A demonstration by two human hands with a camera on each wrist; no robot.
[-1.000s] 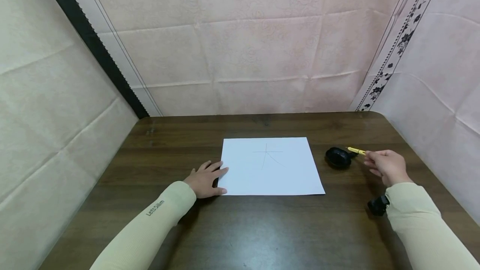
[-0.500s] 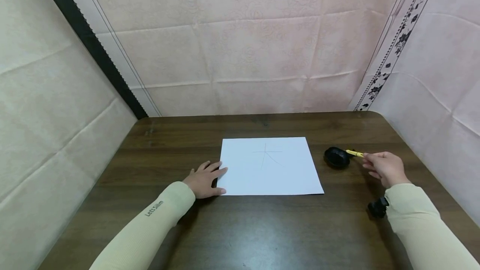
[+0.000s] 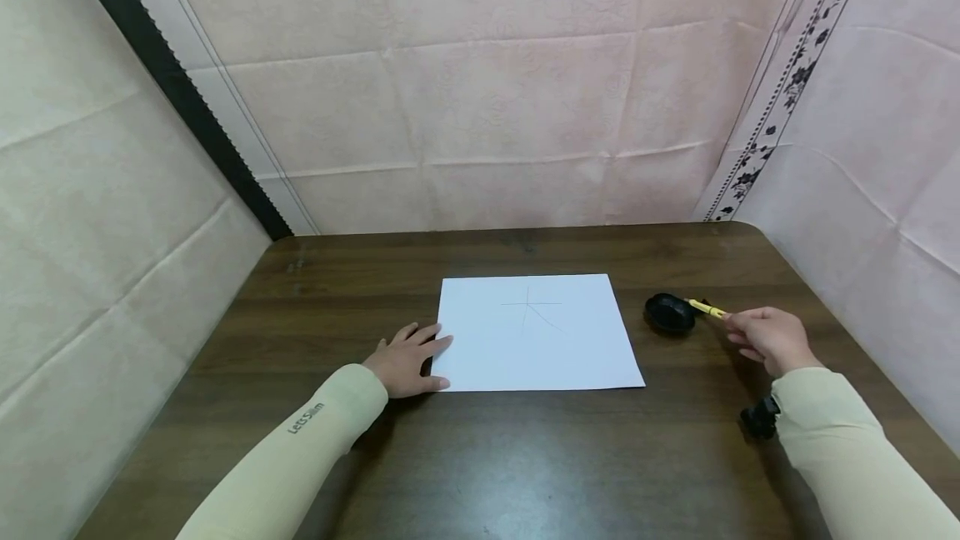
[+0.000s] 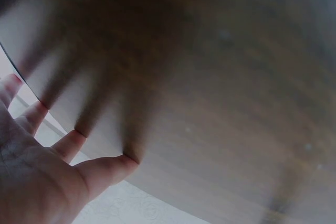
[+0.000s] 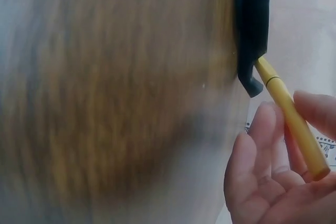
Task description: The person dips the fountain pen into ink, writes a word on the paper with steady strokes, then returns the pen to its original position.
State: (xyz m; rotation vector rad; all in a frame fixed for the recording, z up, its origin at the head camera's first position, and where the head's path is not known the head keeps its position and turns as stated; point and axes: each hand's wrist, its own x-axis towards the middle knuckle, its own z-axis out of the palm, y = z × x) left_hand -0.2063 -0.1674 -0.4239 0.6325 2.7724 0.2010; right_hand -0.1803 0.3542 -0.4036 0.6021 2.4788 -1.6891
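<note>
In the head view a sheet of white paper [image 3: 536, 357] lies on the table, bearing a few thin lines that cross near its top. My left hand [image 3: 405, 363] rests with spread fingers on the paper's left edge; the left wrist view shows its fingertips [image 4: 131, 160] pressing down. On the right, my right hand [image 3: 772, 338] pinches a slim yellow pen [image 3: 707, 307] between thumb and fingers. The pen's tapered tip is right at the short handle of a small round black dish [image 3: 669, 314]. The right wrist view shows the yellow barrel [image 5: 294, 121] slanting up to the dish's dark side [image 5: 254, 24].
The brown wooden table [image 3: 525, 465] reaches to pale patterned cloth [image 3: 480, 107] hung behind it and at both sides. A black device [image 3: 761, 417] is worn at the right wrist, beside the sleeve cuff.
The pen's tip has come down a little, from above the dish's handle to right at it. The left hand stays on the paper. The whole head view has shifted slightly.
</note>
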